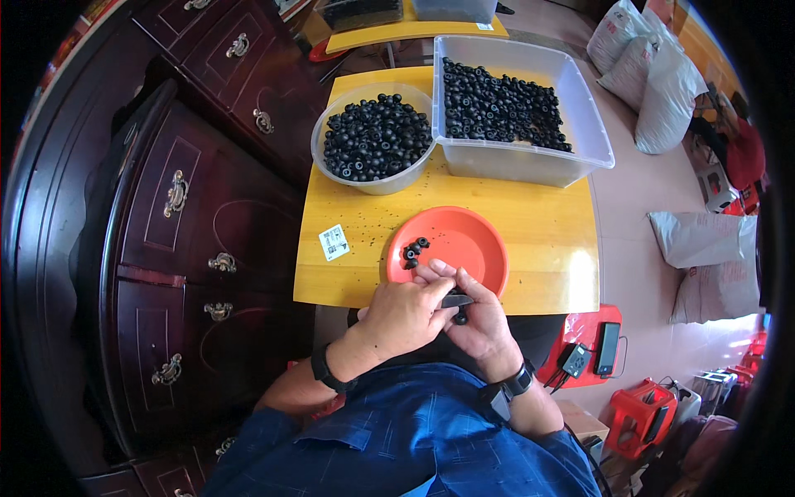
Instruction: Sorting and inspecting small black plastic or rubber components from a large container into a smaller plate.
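Note:
My left hand (403,313) is closed around a small knife, its grey blade (455,301) pointing across to the right hand. My right hand (482,321) is curled, palm partly up, with a small black ring-shaped part (460,318) at its fingers beside the blade. The fingertips of both hands meet over the near rim of an orange-red plastic basin (468,240). Several small black ring-shaped parts (411,253) lie at the basin's left side. The knife's handle is mostly hidden by my left hand.
On the yellow table (348,277), a round clear tub (385,187) and a rectangular clear bin (522,161) hold many black parts. A white label (334,242) and black crumbs lie nearby. Dark wooden cabinets (190,248) stand left. White sacks (662,108) and a red stool (592,331) are right.

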A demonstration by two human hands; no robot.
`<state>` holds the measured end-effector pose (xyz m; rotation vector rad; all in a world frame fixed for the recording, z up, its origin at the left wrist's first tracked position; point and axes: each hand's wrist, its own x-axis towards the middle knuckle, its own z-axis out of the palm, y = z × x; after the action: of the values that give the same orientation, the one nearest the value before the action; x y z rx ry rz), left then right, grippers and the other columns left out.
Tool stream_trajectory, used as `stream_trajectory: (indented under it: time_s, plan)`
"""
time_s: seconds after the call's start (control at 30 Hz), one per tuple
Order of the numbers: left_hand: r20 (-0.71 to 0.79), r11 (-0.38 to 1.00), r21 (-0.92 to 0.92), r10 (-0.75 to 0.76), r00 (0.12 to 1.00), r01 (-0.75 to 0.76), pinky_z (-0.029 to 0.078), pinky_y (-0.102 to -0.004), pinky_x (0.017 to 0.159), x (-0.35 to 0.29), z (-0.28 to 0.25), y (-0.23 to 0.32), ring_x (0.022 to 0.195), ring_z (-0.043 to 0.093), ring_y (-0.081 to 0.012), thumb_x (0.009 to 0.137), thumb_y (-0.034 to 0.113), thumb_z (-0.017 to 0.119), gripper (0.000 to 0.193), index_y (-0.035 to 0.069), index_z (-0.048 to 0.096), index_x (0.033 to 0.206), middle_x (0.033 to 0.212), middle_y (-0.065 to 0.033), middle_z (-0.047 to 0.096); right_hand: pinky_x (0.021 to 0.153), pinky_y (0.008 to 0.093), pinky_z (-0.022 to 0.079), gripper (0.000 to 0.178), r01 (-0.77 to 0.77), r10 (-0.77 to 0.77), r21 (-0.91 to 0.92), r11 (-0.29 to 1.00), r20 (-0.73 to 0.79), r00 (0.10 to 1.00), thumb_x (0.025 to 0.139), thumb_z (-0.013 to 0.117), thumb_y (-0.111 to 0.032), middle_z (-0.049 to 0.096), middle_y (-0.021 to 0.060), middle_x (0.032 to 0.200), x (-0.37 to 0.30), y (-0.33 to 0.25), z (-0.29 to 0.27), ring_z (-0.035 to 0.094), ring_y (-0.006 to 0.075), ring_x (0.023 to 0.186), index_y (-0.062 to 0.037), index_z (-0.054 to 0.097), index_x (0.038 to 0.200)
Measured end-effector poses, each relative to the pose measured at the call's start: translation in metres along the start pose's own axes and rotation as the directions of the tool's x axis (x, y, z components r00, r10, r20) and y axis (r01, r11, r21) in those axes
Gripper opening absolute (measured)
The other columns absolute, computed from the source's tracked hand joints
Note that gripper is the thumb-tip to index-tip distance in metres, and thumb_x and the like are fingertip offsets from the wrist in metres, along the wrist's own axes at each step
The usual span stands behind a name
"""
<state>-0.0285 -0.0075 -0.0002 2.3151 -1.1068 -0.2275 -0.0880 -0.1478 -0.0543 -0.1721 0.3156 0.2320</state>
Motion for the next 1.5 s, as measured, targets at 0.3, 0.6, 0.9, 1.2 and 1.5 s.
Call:
stream_trajectory:
  time_s: [0.3, 0.6, 0.9, 1.2, 1.5]
  plan:
    - [-0.051, 0.982, -0.151, -0.121, 0.991, 0.112, 0.054, -0.0454, 0.058, 0.003, 0.006, 0.0, 0.066, 0.07, -0.0318, 0.084, 0.018, 0.071, 0.028, 0.008, 0.062, 0.108, 0.072, -0.0094, 0.069, 0.11, 0.0408, 0.044, 0.04, 0.003, -0.003, -0.021, 1.0, 0.005, 1.0, 0.108, 0.042, -0.028, 0.06, 0.0146, 0.136, -0.001, 0.001, -0.004, 0.056, 0.0262, 0.127, -0.001, 0.056, 0.135]
    - [-0.13, 0.998, -0.061, -0.04, 0.991, 0.032, 0.051, -0.0398, 0.053, 0.003, 0.009, -0.007, 0.06, 0.068, -0.0277, 0.085, 0.015, 0.074, 0.017, 0.008, 0.064, 0.097, 0.065, -0.0076, 0.065, 0.108, 0.0413, 0.046, 0.039, 0.042, -0.041, -0.065, 0.997, 0.011, 0.999, 0.107, 0.044, -0.025, 0.061, 0.0145, 0.133, -0.003, -0.002, 0.006, 0.059, 0.0251, 0.122, -0.0017, 0.054, 0.137]
    - [-0.232, 0.995, 0.008, 0.097, 0.968, -0.097, 0.052, -0.0361, 0.055, 0.005, -0.017, -0.01, 0.061, 0.069, -0.0266, 0.085, 0.009, 0.073, 0.02, 0.008, 0.063, 0.103, 0.069, -0.0094, 0.068, 0.051, 0.0205, 0.04, 0.025, 0.069, -0.082, -0.308, 0.949, -0.028, 0.996, 0.105, 0.055, -0.029, 0.062, 0.0024, 0.088, -0.007, -0.006, -0.003, 0.051, 0.0078, 0.062, -0.0066, 0.062, 0.113]
    - [-0.274, 0.973, -0.115, 0.164, 0.948, -0.201, 0.053, -0.0331, 0.055, 0.006, -0.015, -0.008, 0.063, 0.071, -0.0224, 0.081, 0.003, 0.076, 0.032, 0.008, 0.067, 0.11, 0.077, -0.0091, 0.071, 0.051, 0.0179, 0.035, 0.022, 0.132, -0.128, -0.453, 0.882, 0.038, 0.991, 0.105, 0.055, -0.023, 0.06, -0.0011, 0.088, -0.013, -0.014, 0.009, 0.046, 0.0038, 0.063, -0.0056, 0.061, 0.116]
    - [-0.315, 0.955, -0.233, 0.105, 0.943, -0.184, 0.054, -0.0296, 0.057, 0.004, -0.003, -0.002, 0.064, 0.071, -0.0179, 0.081, -0.004, 0.075, 0.039, 0.006, 0.068, 0.118, 0.089, -0.0094, 0.075, 0.054, 0.0174, 0.037, 0.02, 0.201, -0.17, -0.378, 0.904, 0.113, 0.979, 0.105, 0.056, -0.017, 0.063, -0.0003, 0.093, -0.015, -0.009, 0.008, 0.046, 0.0036, 0.064, -0.0039, 0.062, 0.119]
